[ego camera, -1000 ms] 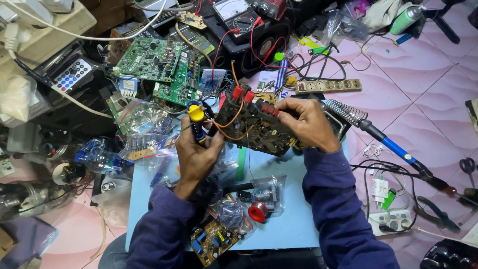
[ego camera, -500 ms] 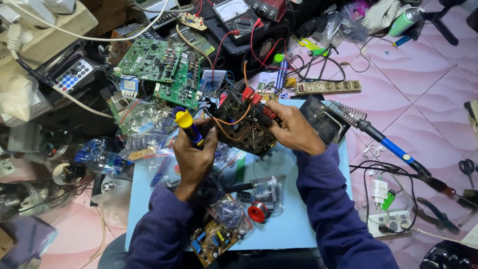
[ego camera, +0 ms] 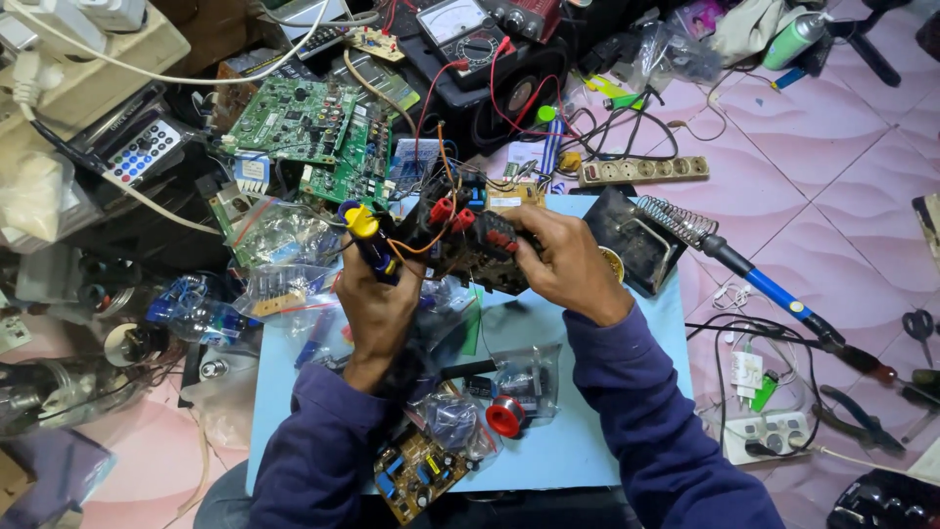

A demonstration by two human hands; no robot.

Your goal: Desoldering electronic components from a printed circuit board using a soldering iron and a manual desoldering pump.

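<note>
1. Dark circuit board with red plugs and orange wires (ego camera: 470, 245) sits raised above the pale blue tabletop (ego camera: 587, 431), tilted, held between both hands near the middle of the view.
2. The right hand (ego camera: 568, 264) is closed around the board's right edge, fingers curled over its top side.
3. The left hand (ego camera: 377, 294) is wrapped in a fist around a dark blue tool with a yellow cap (ego camera: 364, 240), which stands roughly upright just beside the board's left edge; whether its tip touches the board is hard to tell, since the fingers hide it.
4. Both forearms wear dark purple sleeves (ego camera: 646, 411).
5. Behind the held board lie two green circuit boards (ego camera: 313, 127), and further back a black analogue multimeter with red leads (ego camera: 460, 24).
6. To the right, a blue-handled soldering iron (ego camera: 774, 294) rests in a coiled wire stand (ego camera: 676, 220), near a beige power strip (ego camera: 641, 169) on the pink tiled floor (ego camera: 832, 127).
7. On the tabletop below the hands are clear plastic bags of parts (ego camera: 519, 377), a red-cored solder spool (ego camera: 504, 418) and a small yellowish board with blue components (ego camera: 416, 475).
</note>
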